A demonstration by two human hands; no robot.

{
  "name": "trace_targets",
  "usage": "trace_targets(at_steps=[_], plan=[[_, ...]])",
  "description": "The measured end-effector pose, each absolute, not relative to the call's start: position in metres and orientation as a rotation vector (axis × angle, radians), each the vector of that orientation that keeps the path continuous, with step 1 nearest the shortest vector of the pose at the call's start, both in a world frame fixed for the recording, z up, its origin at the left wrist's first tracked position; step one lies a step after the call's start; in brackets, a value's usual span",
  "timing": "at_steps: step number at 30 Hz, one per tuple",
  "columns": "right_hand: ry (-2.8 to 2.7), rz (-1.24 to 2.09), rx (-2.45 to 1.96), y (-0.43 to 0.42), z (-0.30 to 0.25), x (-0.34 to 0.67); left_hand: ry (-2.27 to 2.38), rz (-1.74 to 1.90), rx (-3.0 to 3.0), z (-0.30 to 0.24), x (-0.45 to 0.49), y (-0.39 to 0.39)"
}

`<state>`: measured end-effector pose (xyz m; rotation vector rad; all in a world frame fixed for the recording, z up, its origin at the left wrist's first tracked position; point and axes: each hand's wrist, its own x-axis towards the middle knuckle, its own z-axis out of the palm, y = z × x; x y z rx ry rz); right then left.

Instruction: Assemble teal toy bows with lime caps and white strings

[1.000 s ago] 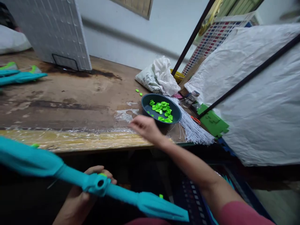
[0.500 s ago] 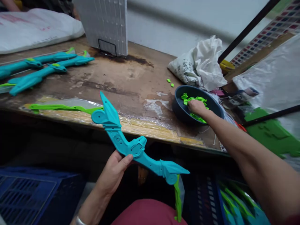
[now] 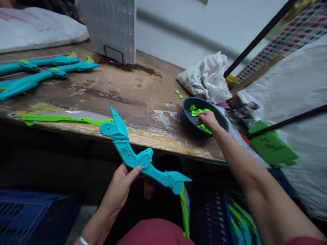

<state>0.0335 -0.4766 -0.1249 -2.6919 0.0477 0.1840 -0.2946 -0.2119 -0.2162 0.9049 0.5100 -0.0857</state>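
Left hand [image 3: 122, 186] grips teal toy bow [image 3: 127, 153] at its middle, below table [image 3: 114, 88] edge. Light, stiff plastic, likely; best held at centre. Right hand [image 3: 207, 119] curled over green pieces [image 3: 194, 109] in bowl [image 3: 186, 119]; grasp cannot be told.

Two bare forearms, dark-red clothing [image 3: 158, 233].
A silver band [image 3: 83, 241] just behind left hand [image 3: 120, 187]; red sleeve [image 3: 306, 240] well behind right hand [image 3: 207, 119].
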Motion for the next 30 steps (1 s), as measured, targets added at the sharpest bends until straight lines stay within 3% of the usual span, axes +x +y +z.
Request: trace_targets(at_steps=[9,22,27,30], plan=[[-0.438,0.508,-2.765,-0.468,-0.138,0.043,0.553,-0.123,0.883,-0.219,-0.299,-0.213],[-0.04,0.244,-2.343,-0.48,-0.133,0.036,0.528,-0.148,0.842,-0.209,-0.305,-0.214],[-0.08,0.063,-2.14,-0.461,-0.118,0.014,0.508,-0.129,0.848,-0.203,-0.305,-0.218],[-0.31,0.206,-2.062,-0.439,-0.104,-0.035,0.491,-0.099,0.868,-0.2,-0.305,-0.222]])
